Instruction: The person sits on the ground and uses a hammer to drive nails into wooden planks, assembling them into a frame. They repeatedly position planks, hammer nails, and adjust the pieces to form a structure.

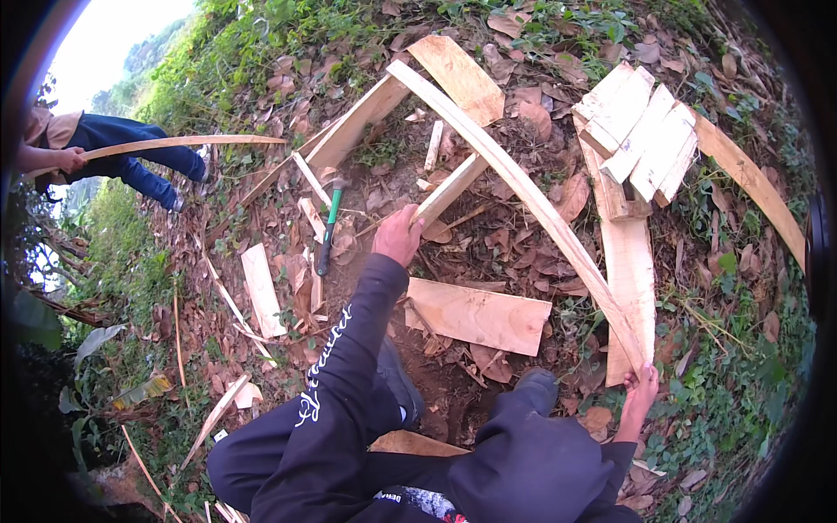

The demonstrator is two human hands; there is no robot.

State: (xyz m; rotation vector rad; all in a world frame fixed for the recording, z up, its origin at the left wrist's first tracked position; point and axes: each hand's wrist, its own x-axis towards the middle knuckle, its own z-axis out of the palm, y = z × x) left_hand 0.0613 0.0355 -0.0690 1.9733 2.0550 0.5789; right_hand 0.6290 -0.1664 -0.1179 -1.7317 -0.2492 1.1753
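My left hand (398, 235) is closed on the near end of a short wooden board (449, 189), whose far end meets a long wooden plank (528, 193). That plank stands on edge and slants from upper middle to lower right. At its near end, my right hand (641, 390) grips it with fingers and thumb. The plank's far end meets another board (362, 122) at a corner. Left of my left hand, a hammer (330, 222) with a green and black handle lies on the ground. A loose flat board (479, 315) rests between my feet and the plank.
Several short pale boards (641, 131) are stacked on a longer board (629, 270) at the right. A curved plank (754, 179) lies beyond. Offcuts (263, 290) scatter leftward over leaf litter. Another person (131, 152) stands at upper left, holding a long strip (187, 140).
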